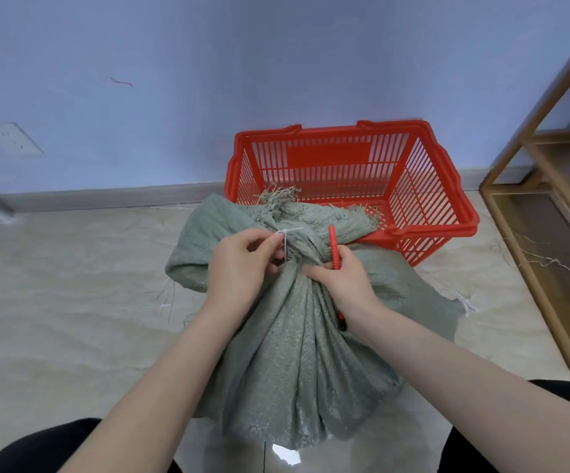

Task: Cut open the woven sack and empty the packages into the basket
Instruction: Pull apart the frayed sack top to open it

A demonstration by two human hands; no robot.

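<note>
A grey-green woven sack (pixel 297 353) stands on the floor in front of me, its neck gathered and bound by a white zip tie (pixel 286 242). The frayed mouth of the sack droops over the near rim of a red plastic basket (pixel 423 186), which looks empty. My left hand (pixel 242 264) pinches the zip tie at the neck. My right hand (pixel 343 279) grips a red utility knife (pixel 333 245), its tip pointing up beside the tied neck. The packages are hidden inside the sack.
The basket stands against a blue wall with a pale baseboard. A wooden shelf frame (pixel 533 213) stands at the right. A wall socket (pixel 13 138) is at the left. Loose sack fibres lie on the beige floor. My dark-clothed knees flank the sack.
</note>
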